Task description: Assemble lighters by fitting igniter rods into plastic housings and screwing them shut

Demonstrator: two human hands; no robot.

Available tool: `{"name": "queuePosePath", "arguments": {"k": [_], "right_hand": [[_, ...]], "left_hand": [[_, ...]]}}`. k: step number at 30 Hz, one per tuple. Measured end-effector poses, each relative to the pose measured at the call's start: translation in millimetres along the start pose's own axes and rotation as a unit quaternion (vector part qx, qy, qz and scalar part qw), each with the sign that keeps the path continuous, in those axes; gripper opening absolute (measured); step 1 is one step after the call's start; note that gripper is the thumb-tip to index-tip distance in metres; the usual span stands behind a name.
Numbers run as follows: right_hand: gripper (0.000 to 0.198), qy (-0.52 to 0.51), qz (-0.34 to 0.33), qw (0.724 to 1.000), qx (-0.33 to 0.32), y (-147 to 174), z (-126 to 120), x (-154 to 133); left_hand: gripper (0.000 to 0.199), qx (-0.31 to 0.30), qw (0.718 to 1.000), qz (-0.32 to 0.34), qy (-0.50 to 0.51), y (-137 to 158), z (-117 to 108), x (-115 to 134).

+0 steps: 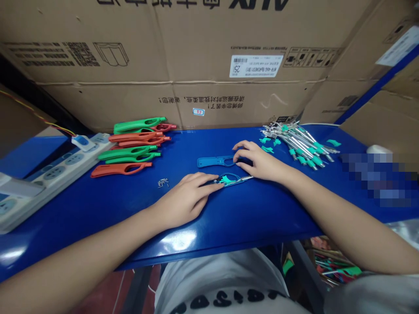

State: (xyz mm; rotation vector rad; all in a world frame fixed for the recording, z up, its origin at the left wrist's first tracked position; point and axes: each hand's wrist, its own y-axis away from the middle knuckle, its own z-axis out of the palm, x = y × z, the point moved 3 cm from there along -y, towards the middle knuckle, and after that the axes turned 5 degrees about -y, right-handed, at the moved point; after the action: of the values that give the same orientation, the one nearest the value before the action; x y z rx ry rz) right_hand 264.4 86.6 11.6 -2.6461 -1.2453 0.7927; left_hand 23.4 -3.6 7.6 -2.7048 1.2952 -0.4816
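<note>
My left hand (pixel 188 196) lies over the handle end of a blue lighter casing half (pixel 241 182), its fingers closed down on it. A teal trigger (pixel 225 179) and a silver metal tube (pixel 245 178) sit in this half. Just behind lies a second blue lighter casing half (pixel 209 162), roughly parallel, its inside facing up. The curled fingertips and thumb of my right hand (pixel 257 162) close on its right end. My left palm hides the rest of the nearer half.
Green and orange lighter bodies (pixel 131 151) are stacked at the left, beside a white power strip (pixel 55 174). Small metal screws or pins (pixel 163 182) lie near my left hand. Metal tubes with teal triggers (pixel 301 144) are piled at back right, before a cardboard box (pixel 203 65).
</note>
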Motion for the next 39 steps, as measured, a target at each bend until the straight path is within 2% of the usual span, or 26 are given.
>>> {"name": "queuePosePath", "arguments": {"k": [5, 9, 11, 13, 16, 19, 23, 29, 32, 36, 39], "right_hand": [[0.005, -0.042, 0.019, 0.999, -0.015, -0.8, -5.5, -7.2], [0.01, -0.093, 0.092, 0.991, 0.028, -1.2, -7.0, -9.5], [0.015, -0.164, 0.139, 0.975, 0.06, -1.6, -6.7, -8.9], [0.021, -0.252, 0.189, 0.946, 0.07, -2.0, -5.0, -8.3], [0.027, -0.359, 0.236, 0.902, 0.037, -2.9, -2.0, -10.6], [0.03, -0.398, 0.23, 0.888, -0.004, -3.2, -1.7, -15.3], [0.032, -0.375, 0.187, 0.907, -0.039, -1.7, -2.2, -18.8], [0.048, -0.212, 0.052, 0.975, -0.052, -0.2, -2.5, -24.2], [0.041, -0.174, 0.011, 0.983, -0.063, -0.8, -1.2, -26.6], [0.034, -0.168, -0.013, 0.984, -0.064, -1.2, -0.5, -27.6], [0.034, -0.149, -0.031, 0.986, -0.071, -0.4, 0.8, -27.1]], "left_hand": [[0.047, -0.007, 1.0, 0.004, -0.015, -0.2, 2.2, -2.6], [0.045, 0.021, 1.0, 0.007, -0.008, 0.0, 1.6, -4.9], [0.043, 0.049, 0.999, 0.009, -0.012, -0.4, -2.2, -5.7], [0.043, 0.084, 0.996, 0.003, -0.028, -1.3, -8.3, -7.4], [0.044, 0.13, 0.989, -0.021, -0.066, -2.5, -17.6, -12.9], [0.042, 0.149, 0.985, -0.031, -0.083, -2.5, -23.0, -18.8], [0.04, 0.139, 0.989, -0.019, -0.044, -1.7, -23.6, -19.8], [0.038, 0.127, 0.991, -0.036, -0.007, -2.1, -19.1, -14.6], [0.039, 0.107, 0.993, -0.046, 0.003, -2.6, -15.9, -14.2], [0.05, 0.067, 0.995, -0.068, 0.007, -3.3, -13.4, -14.8], [0.045, 0.055, 0.996, -0.075, 0.008, -3.6, -13.6, -14.5]]}}
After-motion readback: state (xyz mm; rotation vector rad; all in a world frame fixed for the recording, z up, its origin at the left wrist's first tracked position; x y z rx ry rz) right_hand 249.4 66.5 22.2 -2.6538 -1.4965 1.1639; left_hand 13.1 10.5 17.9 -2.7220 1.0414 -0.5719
